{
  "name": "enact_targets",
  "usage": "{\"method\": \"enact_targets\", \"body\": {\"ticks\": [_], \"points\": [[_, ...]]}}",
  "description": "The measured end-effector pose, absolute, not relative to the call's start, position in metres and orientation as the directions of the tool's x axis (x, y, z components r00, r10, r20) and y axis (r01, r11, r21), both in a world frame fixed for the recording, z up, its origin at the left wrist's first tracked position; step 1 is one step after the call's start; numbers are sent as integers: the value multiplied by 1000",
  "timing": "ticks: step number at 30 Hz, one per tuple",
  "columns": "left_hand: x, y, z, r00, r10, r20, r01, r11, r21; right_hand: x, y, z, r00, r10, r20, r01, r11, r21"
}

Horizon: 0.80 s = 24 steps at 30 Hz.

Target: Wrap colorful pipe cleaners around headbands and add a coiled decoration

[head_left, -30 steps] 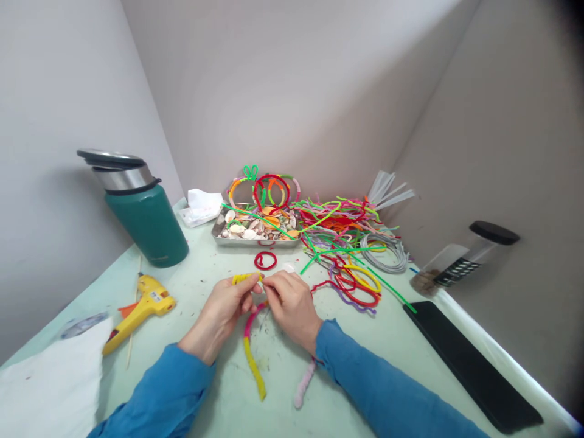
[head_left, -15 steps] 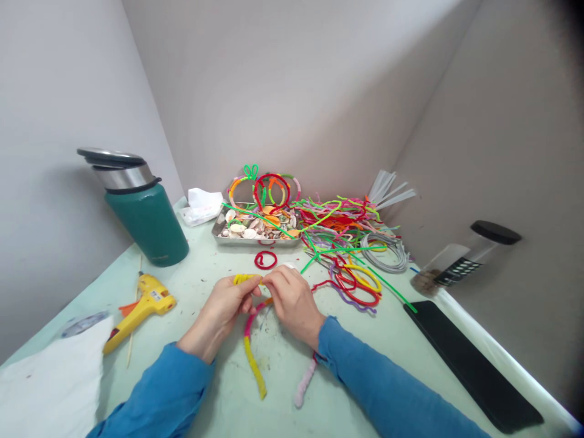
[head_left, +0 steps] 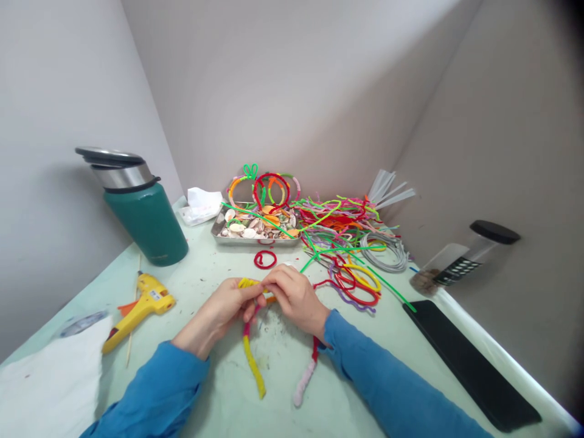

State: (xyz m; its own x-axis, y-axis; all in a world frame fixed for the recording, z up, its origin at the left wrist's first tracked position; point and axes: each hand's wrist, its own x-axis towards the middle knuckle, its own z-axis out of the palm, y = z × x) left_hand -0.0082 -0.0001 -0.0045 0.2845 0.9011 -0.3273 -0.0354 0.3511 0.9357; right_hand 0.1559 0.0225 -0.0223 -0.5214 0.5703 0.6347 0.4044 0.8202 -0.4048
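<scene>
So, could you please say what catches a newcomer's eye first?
Probably the tangled heap of bright fuzzy strips at the back, right of the shell-filled tray. The green bottle stands out on the left; the left hand and right hand meet at centre, handling a curled yellow strip.

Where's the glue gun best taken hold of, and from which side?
Probably by its handle, from above and the near left: the glue gun lies on its side, and its long, slim handle slants that way, while the bulkier body sits farther off.
</scene>
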Motion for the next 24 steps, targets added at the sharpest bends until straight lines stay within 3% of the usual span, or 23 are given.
{"method": "enact_targets", "body": {"ticks": [14,24], "points": [[-6,-2,-4,282,923,-263,56,258,965,159,25,-19,-500,592,632,378,806,-456],[-6,-2,-2,184,955,-235,143,210,967,162,23,-17,-514,546,662,529,809,-256]]}}
